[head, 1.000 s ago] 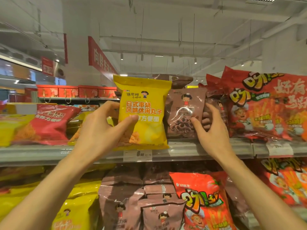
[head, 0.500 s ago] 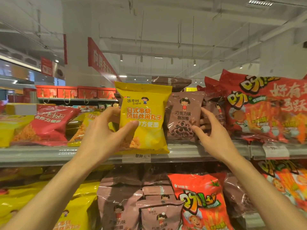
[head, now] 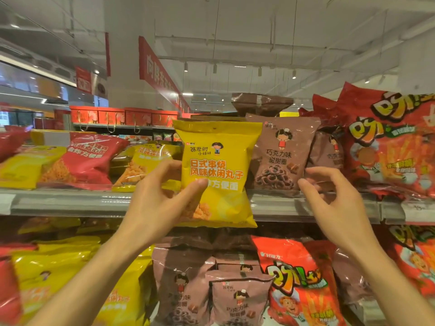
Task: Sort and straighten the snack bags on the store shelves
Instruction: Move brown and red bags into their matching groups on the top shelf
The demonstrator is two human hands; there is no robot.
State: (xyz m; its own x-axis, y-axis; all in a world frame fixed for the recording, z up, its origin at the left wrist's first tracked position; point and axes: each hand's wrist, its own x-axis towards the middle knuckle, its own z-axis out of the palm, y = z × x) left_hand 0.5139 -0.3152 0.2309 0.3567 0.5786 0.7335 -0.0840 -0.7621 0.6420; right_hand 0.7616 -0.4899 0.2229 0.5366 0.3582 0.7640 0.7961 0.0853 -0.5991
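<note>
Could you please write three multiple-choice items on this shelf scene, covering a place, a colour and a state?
1. Where is the brown bag with the ring snacks?
A. on the upper shelf, right of the held bag
B. on the floor
C. in the left hand

2. What colour is the bag in the left hand?
A. green
B. yellow
C. blue

3. What is the right hand doing?
A. gripping a red bag
B. lifting a box
C. open, holding nothing

Answers: 1 A, it stands beside the yellow bag; 2 B, its front is yellow; 3 C, its fingers are spread near the brown bag.
</note>
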